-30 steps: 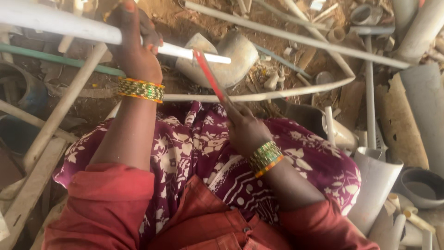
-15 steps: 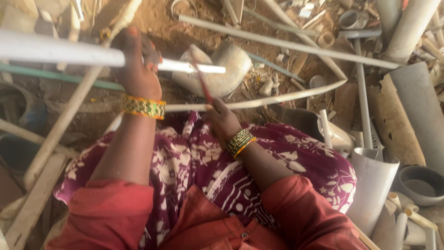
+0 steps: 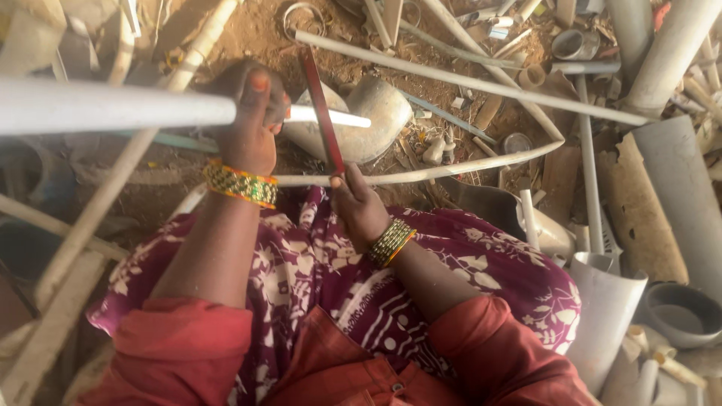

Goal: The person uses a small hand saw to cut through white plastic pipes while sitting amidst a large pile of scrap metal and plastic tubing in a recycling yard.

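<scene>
My left hand [image 3: 252, 120] is wrapped around a long white plastic pipe [image 3: 113, 105] that runs across the upper left, held up off the ground. The pipe's thin end [image 3: 335, 117] sticks out just past my fingers. My right hand [image 3: 359, 203] grips the lower end of a thin red blade [image 3: 320, 105], probably a hacksaw blade, which stands nearly upright and crosses the pipe right beside my left hand. Both wrists carry green and gold bangles. My lap is covered by maroon cloth with a white flower print [image 3: 338, 278].
Scrap lies all over the dirt: a grey pipe elbow [image 3: 372, 120] behind the blade, long thin white pipes [image 3: 466, 79], wide grey pipes [image 3: 662, 53] at the right, an open white pipe section [image 3: 605, 301] by my right knee and a grey fitting [image 3: 681, 312].
The red blade has swung from a slant to nearly upright across the pipe. My right hand has moved left and closer to my body. My left hand keeps its hold on the pipe.
</scene>
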